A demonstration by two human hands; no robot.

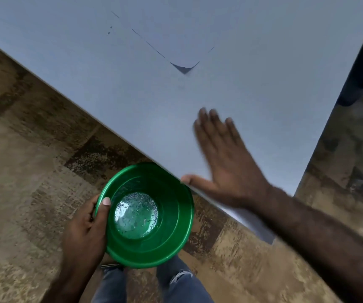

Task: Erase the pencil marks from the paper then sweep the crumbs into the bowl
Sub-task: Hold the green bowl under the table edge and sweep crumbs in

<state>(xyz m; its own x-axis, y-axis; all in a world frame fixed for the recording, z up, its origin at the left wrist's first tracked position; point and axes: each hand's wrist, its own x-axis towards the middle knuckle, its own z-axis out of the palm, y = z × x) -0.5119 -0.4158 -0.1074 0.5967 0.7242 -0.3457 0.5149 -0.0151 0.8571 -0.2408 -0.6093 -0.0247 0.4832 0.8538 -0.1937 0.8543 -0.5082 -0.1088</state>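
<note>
Bowl [152,243]: round green plastic, glossy, stepped ringed walls, held off the edge of the surface [88,68] at lower centre of frame, its far rim tucked just under that edge. The flat bottom looks pale and shiny and is speckled with fine dark crumbs [135,215].

Left hand [84,230]: lower left of frame, grip wrapped round the bowl's near-left rim, thumb hooked over the lip to the inside, the other fingers below and mostly hidden.

Right hand [224,158]: centre right, flat on the surface, palm down, fingers straight and close together, nothing in its grip. Thumb splayed toward the bowl, lying along the surface edge, tip just beside the bowl's rim. Fingertips blurred.

Paper [176,36]: white sheet at upper centre, nearly the same tone as the matte pale grey surface; traced only by thin dark edge lines and one curled corner casting a small dark shadow. Pencil marks on it: cannot tell. A few small dark specks [109,30] lie on the surface at upper left of the sheet.

Floor [23,171]: mottled brown, patchy, worn texture. Blue denim knees [176,287] at bottom centre.
</note>
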